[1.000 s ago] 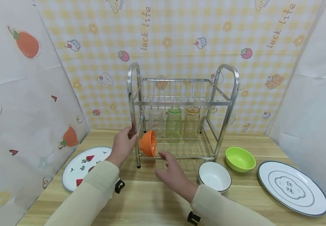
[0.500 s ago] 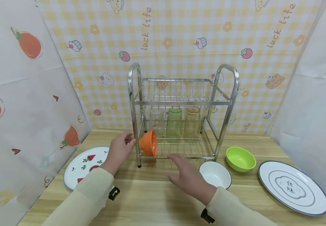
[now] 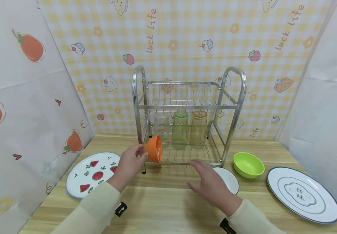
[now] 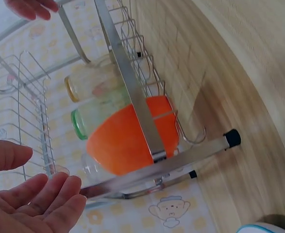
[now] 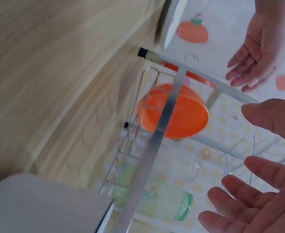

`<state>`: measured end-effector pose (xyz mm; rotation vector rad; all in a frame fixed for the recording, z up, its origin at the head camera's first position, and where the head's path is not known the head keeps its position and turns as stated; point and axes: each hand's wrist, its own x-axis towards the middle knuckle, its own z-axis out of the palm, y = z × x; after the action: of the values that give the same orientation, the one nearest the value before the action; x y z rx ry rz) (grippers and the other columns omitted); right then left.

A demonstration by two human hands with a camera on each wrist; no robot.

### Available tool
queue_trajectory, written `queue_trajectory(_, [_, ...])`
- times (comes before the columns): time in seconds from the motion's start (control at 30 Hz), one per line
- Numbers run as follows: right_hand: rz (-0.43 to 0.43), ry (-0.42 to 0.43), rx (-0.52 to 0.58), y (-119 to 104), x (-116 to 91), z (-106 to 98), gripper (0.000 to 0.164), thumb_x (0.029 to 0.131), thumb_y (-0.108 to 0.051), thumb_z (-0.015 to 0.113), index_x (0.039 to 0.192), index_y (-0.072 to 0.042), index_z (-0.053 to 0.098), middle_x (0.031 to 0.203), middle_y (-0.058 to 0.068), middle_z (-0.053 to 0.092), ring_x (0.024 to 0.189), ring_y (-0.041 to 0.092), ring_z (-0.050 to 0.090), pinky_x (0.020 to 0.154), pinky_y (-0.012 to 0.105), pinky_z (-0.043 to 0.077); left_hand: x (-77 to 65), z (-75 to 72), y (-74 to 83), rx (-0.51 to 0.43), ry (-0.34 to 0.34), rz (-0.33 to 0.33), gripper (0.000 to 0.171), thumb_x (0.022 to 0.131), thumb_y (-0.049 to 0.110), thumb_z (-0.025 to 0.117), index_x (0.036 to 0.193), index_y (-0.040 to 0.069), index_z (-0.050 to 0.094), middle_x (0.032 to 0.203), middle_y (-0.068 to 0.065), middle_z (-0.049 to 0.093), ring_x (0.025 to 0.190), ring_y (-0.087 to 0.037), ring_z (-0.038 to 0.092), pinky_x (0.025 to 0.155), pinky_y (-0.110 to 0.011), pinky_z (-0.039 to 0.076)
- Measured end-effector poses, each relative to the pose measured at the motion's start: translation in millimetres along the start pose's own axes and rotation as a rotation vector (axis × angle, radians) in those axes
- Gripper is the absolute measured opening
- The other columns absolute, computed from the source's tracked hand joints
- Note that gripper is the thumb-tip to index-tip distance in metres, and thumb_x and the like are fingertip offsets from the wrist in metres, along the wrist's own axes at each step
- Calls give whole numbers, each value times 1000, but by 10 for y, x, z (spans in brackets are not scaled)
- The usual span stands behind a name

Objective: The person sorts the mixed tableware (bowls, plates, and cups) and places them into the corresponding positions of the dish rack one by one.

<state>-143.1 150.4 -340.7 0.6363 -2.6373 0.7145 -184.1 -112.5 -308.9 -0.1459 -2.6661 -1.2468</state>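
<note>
An orange bowl [image 3: 153, 149] stands tipped on its side at the left end of the lower tier of a metal dish rack [image 3: 186, 107]. My left hand [image 3: 131, 164] is by the rack's front left post, fingers loosely bent; the left wrist view shows a gap between this hand [image 4: 35, 194] and the bowl [image 4: 127, 138]. In front of the rack my right hand [image 3: 210, 183] hovers with spread, relaxed fingers and holds nothing. It partly hides a white bowl [image 3: 229, 180]. The right wrist view shows the orange bowl's open side [image 5: 186, 114] beyond the bar.
Three upturned glasses, clear [image 3: 161, 126], green [image 3: 180, 128] and amber [image 3: 199, 128], stand in the rack behind. A watermelon-patterned plate [image 3: 82, 169] lies at left. To the right are a lime-green bowl [image 3: 248, 165] and a white plate with dark lettering [image 3: 320, 201].
My right hand has moved right, away from the orange bowl and over toward the white bowl. My left hand drew back from the rack post, then came forward again. The orange bowl stays put.
</note>
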Motion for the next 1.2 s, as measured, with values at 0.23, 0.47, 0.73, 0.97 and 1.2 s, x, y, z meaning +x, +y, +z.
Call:
queue_trajectory(0.23, [12, 41, -48, 22, -39, -108, 57, 74, -13, 83, 125, -4, 59, 127, 13, 56, 117, 30, 55, 88, 42, 52, -99, 149, 62, 33, -41, 74, 30, 91, 12, 65, 118, -2, 62, 110, -13, 65, 103, -27, 61, 87, -41, 52])
queue_trajectory(0.47, [0, 68, -108, 91, -83, -182, 56, 73, -13, 83, 123, -2, 59, 126, 14, 58, 116, 32, 56, 87, 43, 52, -173, 309, 156, -8, -127, 136, 24, 90, 11, 65, 112, -1, 64, 104, -11, 67, 96, -24, 63, 82, -39, 54])
queue_trajectory(0.73, [13, 66, -120, 219, -124, -243, 57, 73, -13, 83, 123, -1, 59, 126, 15, 57, 112, 34, 58, 86, 46, 52, -163, 569, 170, -45, -272, 103, 30, 93, 17, 61, 116, -2, 63, 106, -9, 65, 98, -24, 61, 83, -40, 53])
queue_trajectory(0.97, [57, 66, -141, 300, -174, -340, 53, 75, -13, 82, 122, -2, 60, 127, 17, 56, 111, 37, 58, 82, 48, 53, -164, 749, 229, -117, -340, 84, 31, 93, 17, 62, 115, -4, 62, 99, -7, 64, 91, -19, 59, 78, -38, 52])
queue_trajectory(1.2, [63, 78, -149, 370, -211, -428, 54, 76, -13, 81, 123, 1, 59, 126, 19, 56, 110, 37, 58, 82, 47, 52, -118, 923, 267, -142, -339, 111, 20, 93, 16, 60, 103, 0, 66, 94, -3, 66, 87, -17, 60, 75, -37, 52])
